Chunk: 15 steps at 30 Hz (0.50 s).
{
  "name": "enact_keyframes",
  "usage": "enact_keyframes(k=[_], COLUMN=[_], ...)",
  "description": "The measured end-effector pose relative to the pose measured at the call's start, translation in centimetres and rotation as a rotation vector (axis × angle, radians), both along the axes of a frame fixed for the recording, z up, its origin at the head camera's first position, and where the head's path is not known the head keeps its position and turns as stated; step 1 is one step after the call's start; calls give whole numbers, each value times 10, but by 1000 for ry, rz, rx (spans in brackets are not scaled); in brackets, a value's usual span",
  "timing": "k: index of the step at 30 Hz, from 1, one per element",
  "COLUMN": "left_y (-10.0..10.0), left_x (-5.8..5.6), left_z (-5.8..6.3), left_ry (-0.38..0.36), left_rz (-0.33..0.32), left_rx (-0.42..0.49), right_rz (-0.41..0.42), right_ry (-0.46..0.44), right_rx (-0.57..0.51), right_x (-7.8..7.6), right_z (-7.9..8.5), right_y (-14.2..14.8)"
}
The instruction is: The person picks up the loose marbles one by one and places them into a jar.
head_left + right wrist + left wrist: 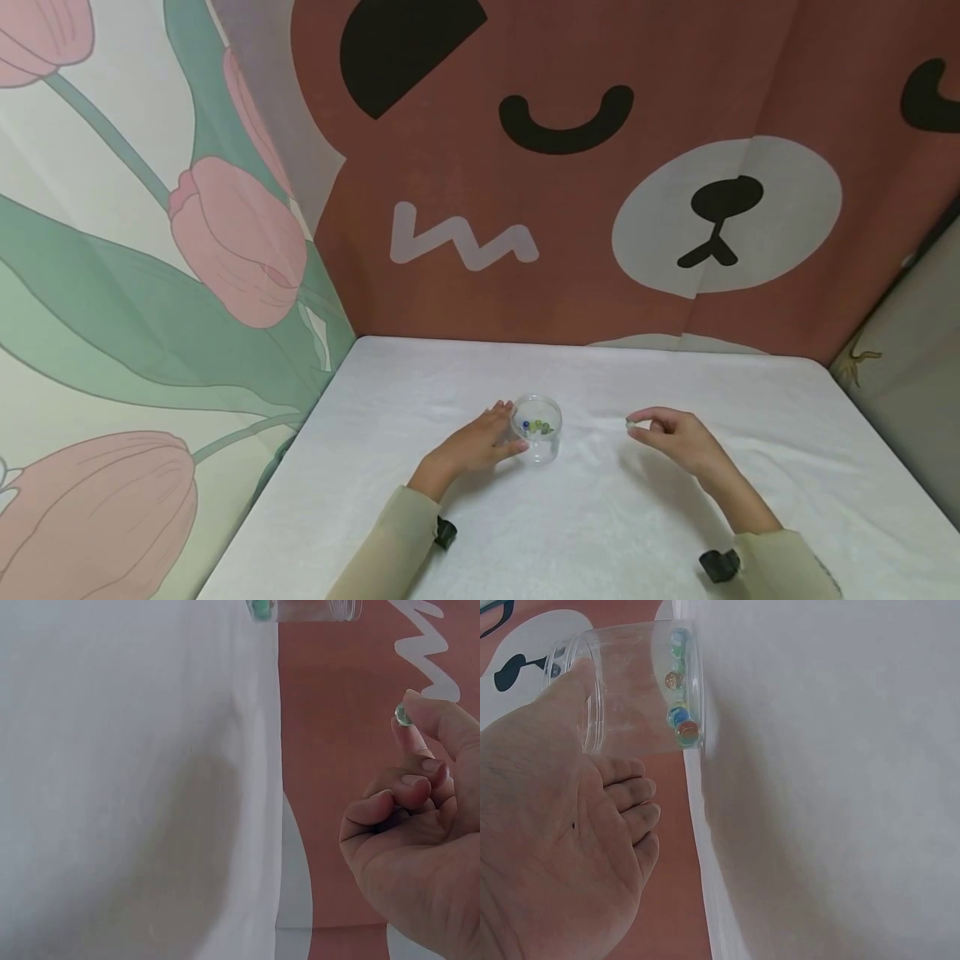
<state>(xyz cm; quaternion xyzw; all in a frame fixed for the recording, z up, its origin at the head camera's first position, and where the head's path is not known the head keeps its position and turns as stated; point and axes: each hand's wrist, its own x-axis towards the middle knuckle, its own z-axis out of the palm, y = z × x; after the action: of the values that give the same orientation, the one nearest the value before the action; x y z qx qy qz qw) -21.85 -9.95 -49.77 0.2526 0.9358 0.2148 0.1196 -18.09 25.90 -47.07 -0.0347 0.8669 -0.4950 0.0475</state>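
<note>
A clear jar (545,450) stands upright on the table with several coloured glass marbles (537,427) at its bottom. My left hand (477,442) rests against the jar's left side, its thumb at the near side and its fingers reaching toward the far side. In the left wrist view, the thumb lies at the neck of the jar (630,690), while the other fingers are loosely bent beside it. To the right of the jar and apart from it, my right hand (678,437) pinches a pale green glass marble (403,715) between thumb and index finger, with its other fingers curled in.
A white cloth covers the table (585,533). Behind it hangs a brown curtain with a bear print (570,225), and a tulip-print curtain (240,242) borders the left side. A grey panel (907,367) stands along the right edge.
</note>
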Motion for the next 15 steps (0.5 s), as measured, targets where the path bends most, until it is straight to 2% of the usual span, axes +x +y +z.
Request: enact_keyframes(k=[8, 15], left_y=[0, 0], left_x=[-1, -1], left_z=[-1, 0], left_ry=[9, 6], left_rz=[-18, -20], left_rx=[-2, -2], right_rz=[30, 12], right_ry=[13, 5], right_rx=[-55, -47], right_x=[-1, -6], right_z=[2, 3], right_y=[-15, -33])
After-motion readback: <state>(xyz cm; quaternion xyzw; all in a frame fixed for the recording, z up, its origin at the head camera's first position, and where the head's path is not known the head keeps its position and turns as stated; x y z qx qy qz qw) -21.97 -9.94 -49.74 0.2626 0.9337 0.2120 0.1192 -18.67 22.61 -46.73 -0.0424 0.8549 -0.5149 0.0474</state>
